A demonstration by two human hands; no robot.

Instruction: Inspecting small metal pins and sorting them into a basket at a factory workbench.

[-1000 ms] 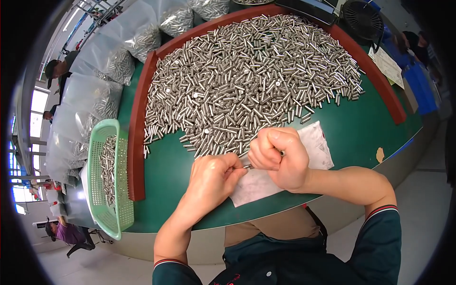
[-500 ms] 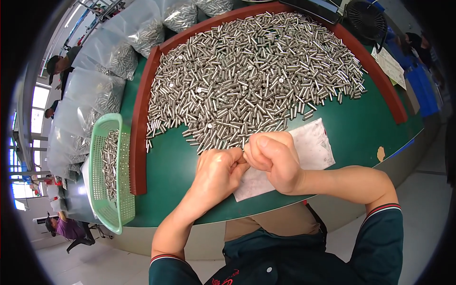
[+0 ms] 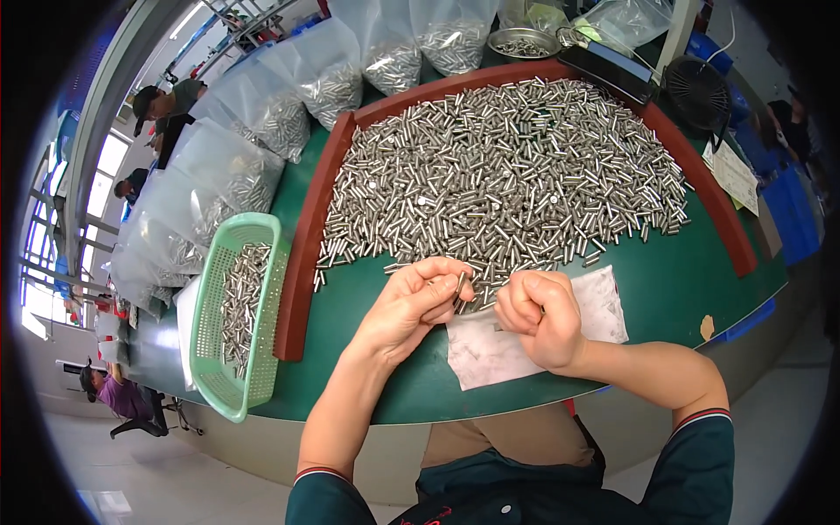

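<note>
A large heap of short, shiny metal pins (image 3: 507, 166) covers the green table top. My left hand (image 3: 404, 308) is just off the near edge of the heap, pinching a metal pin (image 3: 460, 285) between thumb and fingers. A short gap to its right, my right hand (image 3: 544, 322) is curled closed above a stained white cloth (image 3: 490, 360). Whatever the right hand's fingers hold, if anything, is hidden. To the left, a light green plastic basket (image 3: 203, 328) has more metal pins in it.
A red-brown raised border (image 3: 306, 254) frames the heap on the left, back and right. Clear bags of pins (image 3: 332, 92) line the table's left and back. A metal bowl (image 3: 523, 44), black fan (image 3: 696, 92) and paper sheet (image 3: 733, 179) lie beyond. Other people work at far left.
My hands, together before, have come apart, and the pin in the left fingers now shows. The whole view has shifted, with things lower and farther right in it.
</note>
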